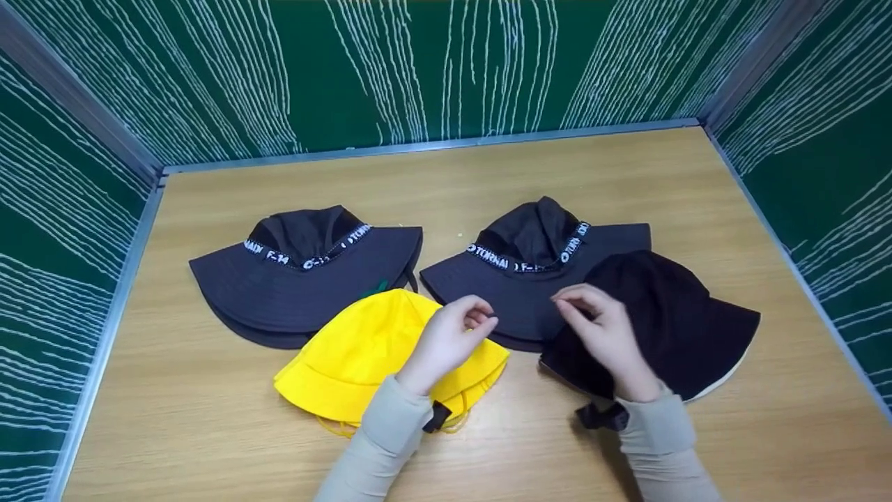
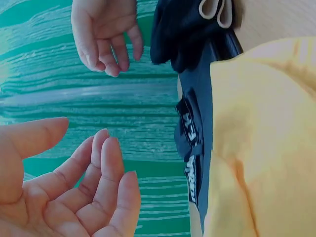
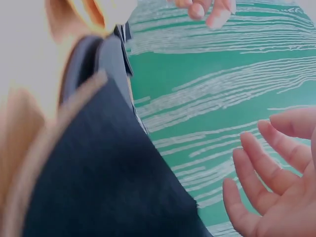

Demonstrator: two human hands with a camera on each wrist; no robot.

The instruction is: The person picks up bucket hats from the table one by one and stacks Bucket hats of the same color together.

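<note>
Both hands hover over a group of hats and hold nothing. My left hand [image 1: 453, 338] is above the right side of a yellow bucket hat [image 1: 369, 348], its fingers loosely bent in the left wrist view. Over the left part of a black hat [image 1: 669, 328] with a pale brim edge is my right hand [image 1: 603, 331], fingers relaxed and apart in the right wrist view. Behind them lie two dark grey wide-brimmed hats with white-lettered bands: one at the left [image 1: 313, 286], one in the middle [image 1: 502, 293]. The yellow hat overlaps the left grey one; the black hat overlaps the middle one.
The hats lie on a wooden table [image 1: 209, 411]. Green panels with white streaks [image 1: 432, 77] enclose its back and sides, with metal rails along the edges. Dark straps [image 1: 603, 416] are around both wrists. A yellow cord [image 1: 334, 425] shows under the yellow hat.
</note>
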